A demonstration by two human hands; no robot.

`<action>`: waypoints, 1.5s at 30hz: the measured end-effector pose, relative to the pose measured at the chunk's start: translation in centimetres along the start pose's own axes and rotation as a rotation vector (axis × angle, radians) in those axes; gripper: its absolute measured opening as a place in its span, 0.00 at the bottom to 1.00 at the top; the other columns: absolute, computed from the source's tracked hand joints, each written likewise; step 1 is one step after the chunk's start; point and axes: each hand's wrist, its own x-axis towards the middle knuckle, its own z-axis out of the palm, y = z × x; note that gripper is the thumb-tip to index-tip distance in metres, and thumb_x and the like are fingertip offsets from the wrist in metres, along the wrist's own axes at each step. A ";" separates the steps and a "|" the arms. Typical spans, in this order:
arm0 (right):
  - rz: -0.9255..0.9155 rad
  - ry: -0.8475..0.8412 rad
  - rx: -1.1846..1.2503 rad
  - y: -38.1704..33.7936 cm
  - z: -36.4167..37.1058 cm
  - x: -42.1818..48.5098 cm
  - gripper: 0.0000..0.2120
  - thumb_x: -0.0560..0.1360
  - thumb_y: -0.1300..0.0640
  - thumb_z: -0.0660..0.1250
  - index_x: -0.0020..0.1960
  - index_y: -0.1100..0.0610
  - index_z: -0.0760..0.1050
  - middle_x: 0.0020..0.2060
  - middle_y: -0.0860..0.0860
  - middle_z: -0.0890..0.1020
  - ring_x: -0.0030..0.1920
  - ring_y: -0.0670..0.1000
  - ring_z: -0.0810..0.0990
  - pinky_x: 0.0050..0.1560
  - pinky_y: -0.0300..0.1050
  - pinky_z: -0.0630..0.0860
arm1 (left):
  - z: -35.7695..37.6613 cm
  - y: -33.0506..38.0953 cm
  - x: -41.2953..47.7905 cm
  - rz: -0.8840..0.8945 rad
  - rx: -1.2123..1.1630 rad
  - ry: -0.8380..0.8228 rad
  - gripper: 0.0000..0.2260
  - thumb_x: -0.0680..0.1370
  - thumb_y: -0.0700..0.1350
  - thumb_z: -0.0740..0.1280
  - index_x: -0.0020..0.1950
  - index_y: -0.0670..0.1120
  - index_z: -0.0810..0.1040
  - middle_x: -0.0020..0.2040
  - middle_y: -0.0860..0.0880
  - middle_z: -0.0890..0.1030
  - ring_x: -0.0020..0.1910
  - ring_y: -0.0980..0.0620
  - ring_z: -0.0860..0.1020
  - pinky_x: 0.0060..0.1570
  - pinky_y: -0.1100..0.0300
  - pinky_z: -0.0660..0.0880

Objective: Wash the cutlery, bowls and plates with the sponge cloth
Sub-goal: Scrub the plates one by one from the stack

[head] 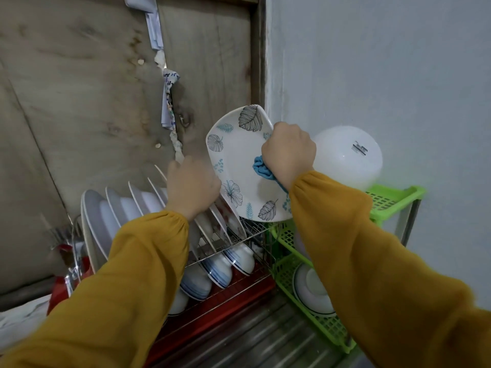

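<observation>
My right grip [288, 152] is closed in a fist round the blue sponge cloth [261, 168], pressing it on the face of the leaf-patterned plate [236, 160] near its three o'clock edge. My left grip [191, 187], blurred, curls on the plate's rim at eight o'clock and holds it tilted, face toward me, above the wire dish rack [255, 229]. White plates [117, 208] stand on edge in the rack at eight o'clock from the plate, and striped bowls [225, 261] lie at six. At three o'clock an upturned white bowl [348, 155] sits on the green basket shelf [393, 197].
</observation>
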 end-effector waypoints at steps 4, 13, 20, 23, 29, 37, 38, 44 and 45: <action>0.000 -0.034 -0.030 -0.4 0.7 0.0 0.10 0.79 0.61 0.59 0.57 0.60 0.76 0.50 0.56 0.78 0.53 0.59 0.78 0.42 0.46 0.67 | -0.1 0.0 0.0 -0.007 0.012 -0.027 0.22 0.81 0.51 0.50 0.51 0.46 0.83 0.51 0.48 0.79 0.57 0.47 0.70 0.54 0.50 0.59; -0.103 -0.150 -0.150 -3.0 2.6 0.6 0.10 0.80 0.58 0.60 0.57 0.59 0.76 0.40 0.52 0.76 0.41 0.54 0.74 0.39 0.46 0.69 | 0.1 0.1 -0.2 0.001 0.052 -0.001 0.25 0.79 0.52 0.47 0.51 0.47 0.84 0.51 0.48 0.80 0.55 0.48 0.71 0.53 0.50 0.59; -0.064 -0.302 -0.073 -4.2 3.3 1.6 0.07 0.78 0.57 0.60 0.51 0.58 0.75 0.38 0.52 0.74 0.41 0.54 0.76 0.40 0.46 0.72 | 0.2 -0.3 -0.1 0.025 0.043 -0.008 0.21 0.82 0.52 0.51 0.55 0.48 0.83 0.54 0.49 0.81 0.57 0.49 0.72 0.55 0.51 0.60; -0.053 -0.316 -0.046 -4.2 3.1 1.7 0.06 0.79 0.56 0.60 0.48 0.58 0.73 0.35 0.51 0.72 0.40 0.53 0.76 0.40 0.45 0.72 | 0.3 -0.3 0.0 0.037 0.042 -0.009 0.22 0.82 0.52 0.50 0.55 0.48 0.83 0.54 0.48 0.81 0.57 0.48 0.72 0.56 0.50 0.61; -0.132 -0.354 0.105 -4.0 3.5 -0.3 0.11 0.77 0.50 0.61 0.48 0.57 0.74 0.38 0.51 0.76 0.41 0.55 0.78 0.44 0.48 0.77 | 0.6 -0.6 -0.2 0.045 -0.020 0.054 0.35 0.75 0.55 0.38 0.52 0.47 0.84 0.51 0.47 0.83 0.54 0.46 0.75 0.55 0.50 0.63; -0.096 -0.474 -0.071 -1.7 3.2 -1.0 0.08 0.77 0.57 0.60 0.51 0.59 0.76 0.36 0.51 0.75 0.38 0.52 0.77 0.41 0.46 0.74 | 0.1 -0.6 -0.4 0.027 -0.002 -0.003 0.32 0.76 0.54 0.40 0.54 0.47 0.82 0.55 0.48 0.81 0.58 0.48 0.73 0.57 0.50 0.61; -0.091 -0.431 -0.099 -1.5 3.2 -1.0 0.08 0.77 0.59 0.59 0.51 0.60 0.75 0.36 0.51 0.74 0.39 0.53 0.76 0.40 0.46 0.73 | 0.1 -0.7 -0.3 0.030 0.014 -0.013 0.29 0.78 0.54 0.42 0.55 0.47 0.82 0.56 0.49 0.81 0.59 0.49 0.73 0.57 0.50 0.61; -0.037 -0.257 -0.050 -0.7 3.7 -2.2 0.09 0.79 0.61 0.58 0.53 0.62 0.76 0.43 0.55 0.76 0.43 0.55 0.74 0.42 0.46 0.70 | 0.1 -1.0 -0.6 0.035 0.028 -0.017 0.29 0.77 0.53 0.43 0.48 0.44 0.83 0.48 0.47 0.81 0.54 0.47 0.74 0.55 0.50 0.63; -0.033 -0.230 -0.045 -0.8 3.7 -2.4 0.09 0.80 0.61 0.58 0.53 0.62 0.76 0.43 0.55 0.76 0.43 0.55 0.73 0.42 0.46 0.69 | 0.1 -0.9 -0.5 0.045 0.036 -0.021 0.26 0.79 0.52 0.46 0.48 0.44 0.83 0.49 0.46 0.81 0.55 0.47 0.74 0.55 0.50 0.63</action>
